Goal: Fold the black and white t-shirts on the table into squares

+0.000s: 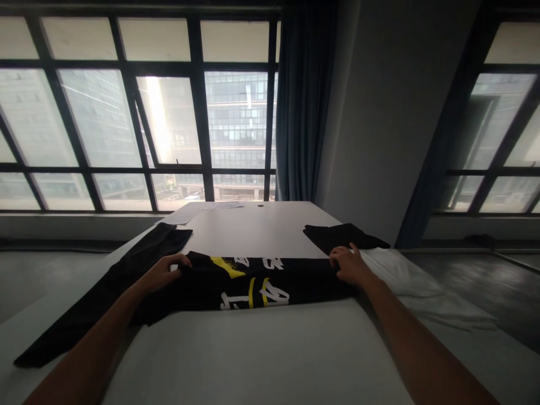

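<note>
A black T-shirt with white and yellow print lies folded into a wide band across the white table. My left hand curls over the shirt's left end, fingers bent around the folded edge. My right hand rests on the shirt's right end with its fingers pressed down on the cloth. Both forearms reach in from the near edge.
A long black garment lies along the table's left side. A smaller black cloth sits at the right, beside a white cloth hanging over the right edge. Papers lie at the far end, below large windows.
</note>
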`<state>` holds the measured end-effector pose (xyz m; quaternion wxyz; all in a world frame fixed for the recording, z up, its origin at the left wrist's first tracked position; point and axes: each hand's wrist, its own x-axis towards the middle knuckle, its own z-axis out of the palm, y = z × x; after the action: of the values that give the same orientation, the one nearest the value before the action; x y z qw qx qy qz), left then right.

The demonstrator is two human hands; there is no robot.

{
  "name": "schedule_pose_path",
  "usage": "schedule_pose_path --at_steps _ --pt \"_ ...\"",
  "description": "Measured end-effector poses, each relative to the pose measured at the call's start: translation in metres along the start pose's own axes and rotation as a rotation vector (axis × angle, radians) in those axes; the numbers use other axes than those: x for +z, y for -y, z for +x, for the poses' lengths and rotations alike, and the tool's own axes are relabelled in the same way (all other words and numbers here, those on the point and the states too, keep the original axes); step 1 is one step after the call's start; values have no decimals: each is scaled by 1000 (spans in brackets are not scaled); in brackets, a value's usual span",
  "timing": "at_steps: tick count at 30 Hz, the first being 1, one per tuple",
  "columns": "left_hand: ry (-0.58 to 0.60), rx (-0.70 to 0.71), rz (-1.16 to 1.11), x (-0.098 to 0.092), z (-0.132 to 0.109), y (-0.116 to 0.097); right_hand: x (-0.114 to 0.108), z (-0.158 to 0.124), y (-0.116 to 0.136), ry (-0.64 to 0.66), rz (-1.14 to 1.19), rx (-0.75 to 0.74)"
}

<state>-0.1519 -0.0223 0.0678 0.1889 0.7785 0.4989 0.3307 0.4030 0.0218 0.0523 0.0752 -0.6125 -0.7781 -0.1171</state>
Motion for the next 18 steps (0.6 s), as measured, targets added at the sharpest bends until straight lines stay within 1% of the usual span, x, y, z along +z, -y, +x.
schedule_pose_path --at_steps 3,6,8,10,11,12,13,14,15,16,18 --pt "86 -15 9 -1 -2 -1 6 2 -7 30 33 27" --pt "186 6 73 6 -3 -4 9 4 -11 56 67 35" --pt "255 37 112 12 -2 -7 8 7 -10 5 60 21" --pt "294 66 122 18 0 -11 8 10 -8 -110 28 22" --pt "273 69 118 19 0 -12 9 12 -6 -175 9 36" --pt "222 66 111 20 0 -12 10 14 -5 -228 -9 54" --pt "153 57 99 20 0 -12 12 16 -5 -255 -24 70" --pt "84 45 84 18 -2 -12 14 17 -5 -247 -37 80" --pt "41 31 66 17 -3 -11 15 18 -6 -206 -47 87" --pt "34 18 51 15 -5 -10 16 19 -6 -143 -54 88" --pt "83 -7 46 14 -7 -9 15 19 -7 -19 -61 93"
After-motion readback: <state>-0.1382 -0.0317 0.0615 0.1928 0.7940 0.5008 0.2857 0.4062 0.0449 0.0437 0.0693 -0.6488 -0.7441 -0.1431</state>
